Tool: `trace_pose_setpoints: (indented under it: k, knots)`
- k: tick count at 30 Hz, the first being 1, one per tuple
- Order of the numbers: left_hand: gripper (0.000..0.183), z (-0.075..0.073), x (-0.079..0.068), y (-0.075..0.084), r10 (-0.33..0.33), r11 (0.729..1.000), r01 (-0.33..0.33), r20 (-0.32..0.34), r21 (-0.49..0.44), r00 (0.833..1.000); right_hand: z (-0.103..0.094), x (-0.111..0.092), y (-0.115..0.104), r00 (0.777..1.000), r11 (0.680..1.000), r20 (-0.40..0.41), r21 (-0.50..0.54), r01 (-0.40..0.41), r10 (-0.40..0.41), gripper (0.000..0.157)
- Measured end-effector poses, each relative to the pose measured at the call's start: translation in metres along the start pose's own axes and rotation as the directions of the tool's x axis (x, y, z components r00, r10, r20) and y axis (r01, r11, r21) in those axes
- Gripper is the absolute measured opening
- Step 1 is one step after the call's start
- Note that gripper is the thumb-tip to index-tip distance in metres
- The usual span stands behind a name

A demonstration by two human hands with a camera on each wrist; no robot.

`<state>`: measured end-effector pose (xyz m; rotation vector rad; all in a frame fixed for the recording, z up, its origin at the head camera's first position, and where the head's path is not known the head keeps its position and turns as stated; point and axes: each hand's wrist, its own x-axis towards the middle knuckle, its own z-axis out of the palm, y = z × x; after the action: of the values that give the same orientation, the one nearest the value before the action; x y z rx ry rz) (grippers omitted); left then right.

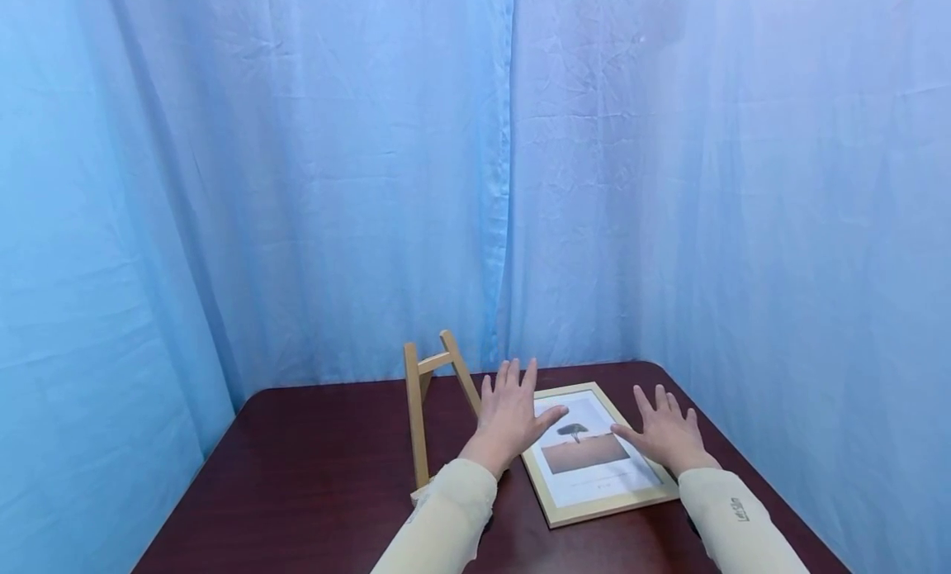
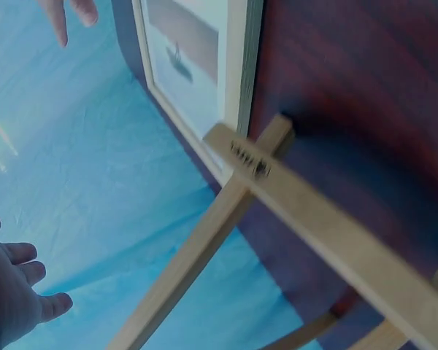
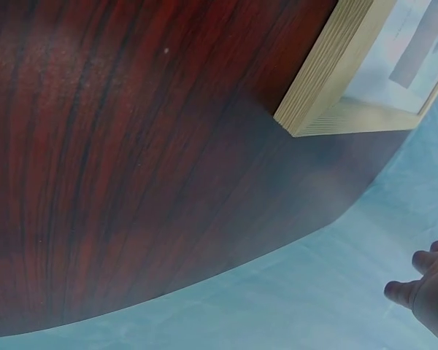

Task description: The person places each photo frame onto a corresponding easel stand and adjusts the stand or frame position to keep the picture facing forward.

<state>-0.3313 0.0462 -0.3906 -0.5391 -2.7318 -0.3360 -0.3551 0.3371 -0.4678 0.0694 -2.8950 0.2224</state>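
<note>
Fingers (image 1: 531, 376) spread on both, L hand (image 1: 505, 421) nr wooden easel (image 1: 416, 417), R hand (image 1: 670, 435) nr framed pic (image 1: 587, 454) lying flat on dark surface (image 1: 327, 467).

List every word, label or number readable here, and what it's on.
Right sleeve: "Let...", the rest too blurred to be sure.
Left sleeve: faint lettering, unreadable.
Framed print: bottom text too small to read.
Easel ledge: dark marking, too blurred to read.

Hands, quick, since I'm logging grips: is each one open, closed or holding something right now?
Left hand: open, holding nothing.
Right hand: open, holding nothing.
</note>
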Motion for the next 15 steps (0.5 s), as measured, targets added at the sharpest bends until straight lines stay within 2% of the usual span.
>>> trace_pose_setpoints:
  k: [8, 15]
  knots:
    - [0.084, 0.021, -0.017, 0.013, -0.042, 0.995, 0.039, -0.026, -0.095, 0.999, 0.001, -0.004, 0.007, 1.0, 1.0, 0.007, 0.009, -0.013, 0.013, 0.1]
    - [0.082, 0.037, -0.028, 0.018, -0.068, 0.971, 0.063, -0.014, -0.229, 0.998, 0.001, -0.008, 0.013, 1.0, 0.999, 0.016, 0.03, -0.027, 0.027, 0.097]
